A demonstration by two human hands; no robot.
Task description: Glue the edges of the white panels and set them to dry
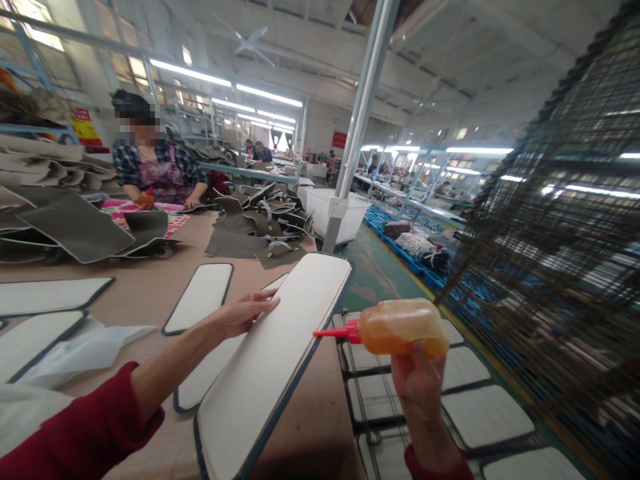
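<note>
My right hand is wrapped round a squeeze bottle of amber liquid, held on its side. Its red nozzle tip meets the right edge of a long white panel with dark blue edging. At the panel's left side, my left hand grips it, fingers on the white face and the thumb hidden. The panel is tilted above the brown table. Beneath it lies another white panel, partly covered.
More edged panels and a thin white sheet lie on the table. Grey-green cut pieces are heaped at the back, where a co-worker stands. A metal post rises ahead. At right are a rack of panels and stacked wire mesh.
</note>
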